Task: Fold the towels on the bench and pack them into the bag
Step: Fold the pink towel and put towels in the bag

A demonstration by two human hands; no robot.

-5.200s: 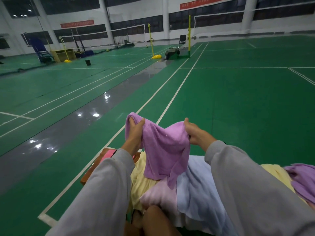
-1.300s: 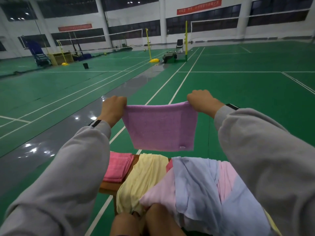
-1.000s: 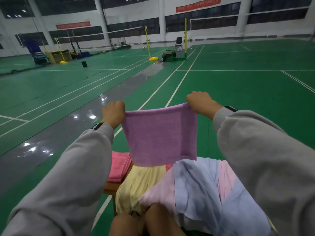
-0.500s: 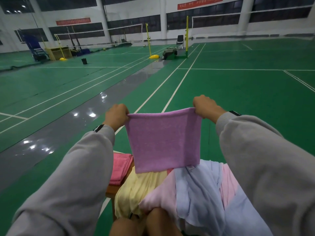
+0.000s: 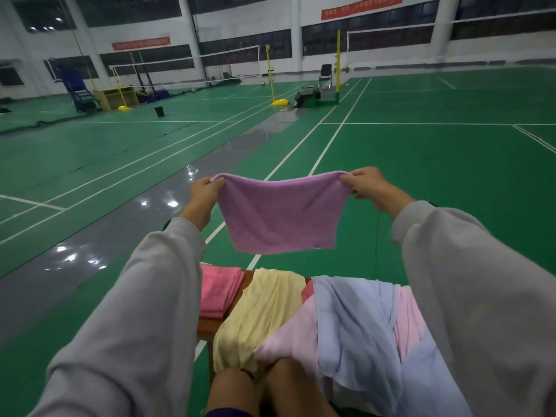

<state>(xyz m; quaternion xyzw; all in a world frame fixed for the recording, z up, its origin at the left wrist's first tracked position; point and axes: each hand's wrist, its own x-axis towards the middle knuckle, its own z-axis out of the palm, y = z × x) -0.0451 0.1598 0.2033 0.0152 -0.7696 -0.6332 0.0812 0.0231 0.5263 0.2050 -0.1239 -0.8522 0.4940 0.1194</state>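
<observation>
In the head view, the purple towel (image 5: 282, 215) sits higher than half a second ago. Then its lower hem overlapped the pile in the picture; now a strip of green court floor (image 5: 451, 176) shows between the hem and the cloths below. Its top edge, almost taut before, now sags a little between the two hands. Five seconds back the same towel was a bunched lump; now it hangs flat.

The left hand (image 5: 204, 191) pinches the towel's upper left corner and the right hand (image 5: 365, 183) pinches the upper right corner, each with fingers and thumb closed on the cloth. Both arms reach out toward the centre of the frame. Holding it by two corners in the air probably lets its weight pull it flat and square, so the edges can be matched for a fold. Lifting it clear would keep it from dragging on the unfolded pieces.

Below, in the lower middle of the frame, the bench (image 5: 204, 329) carries the rest. A folded pink towel (image 5: 219, 291) lies flat at its left end, apparently already done. A yellow towel (image 5: 264, 311), a pale pink towel (image 5: 296, 329) and a blue towel (image 5: 355, 326) are draped loosely and overlap, still to be folded. The bag is not in view.
</observation>
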